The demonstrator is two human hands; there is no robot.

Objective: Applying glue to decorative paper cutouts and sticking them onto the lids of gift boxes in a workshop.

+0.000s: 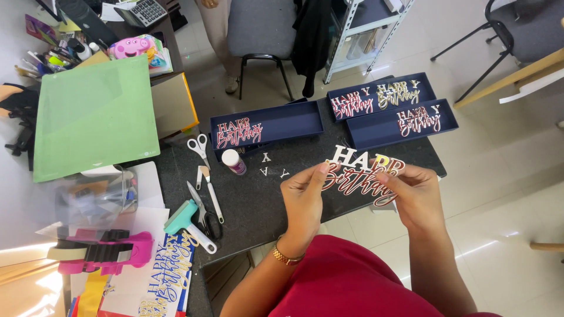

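Observation:
Both my hands hold a layered paper cake topper point(359, 171) with white block letters above and red script below. My left hand point(304, 198) pinches its left edge, a gold watch on the wrist. My right hand point(413, 191) grips its right side, thumb on the letters. Three small loose cut letters point(274, 167) lie on the black table point(258, 199) just left of my left hand. A small glue bottle point(234, 161) stands beside them.
Dark blue box trays point(305, 121) point(411, 132) at the table's far edge hold similar toppers. White scissors point(200, 145), a spatula tool, a teal scraper point(187, 221), a green cutting mat point(94, 114), a pink tape dispenser point(103, 251) and printed sheets lie left. A chair stands beyond.

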